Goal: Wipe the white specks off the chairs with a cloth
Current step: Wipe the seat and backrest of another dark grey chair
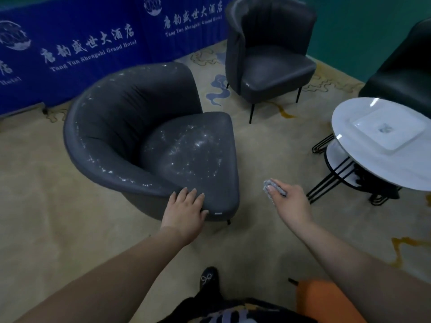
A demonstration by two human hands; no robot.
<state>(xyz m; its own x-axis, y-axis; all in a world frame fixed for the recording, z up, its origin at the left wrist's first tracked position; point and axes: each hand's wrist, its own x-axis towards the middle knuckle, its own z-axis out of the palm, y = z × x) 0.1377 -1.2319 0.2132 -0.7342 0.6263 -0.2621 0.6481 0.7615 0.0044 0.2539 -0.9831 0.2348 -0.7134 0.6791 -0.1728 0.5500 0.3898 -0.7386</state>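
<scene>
**Wipe not started, seat still specked**

Left hand (pixel 184 209) was laid flat, fingers straight, on the near chair (pixel 130 136) seat edge. Cloth (pixel 272 186) was pinched, bunched, in the right hand (pixel 289 201), off the seat. White specks (pixel 196 145) lay just beyond the left fingertips; overlapping strokes outward were judged best.

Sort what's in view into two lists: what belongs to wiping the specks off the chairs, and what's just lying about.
Job:
- speckled grey chair, left hand resting on its seat
- cloth, gripped in right hand
- second grey chair

Lying about:
- round white table
- square white plate
- blue banner
</scene>
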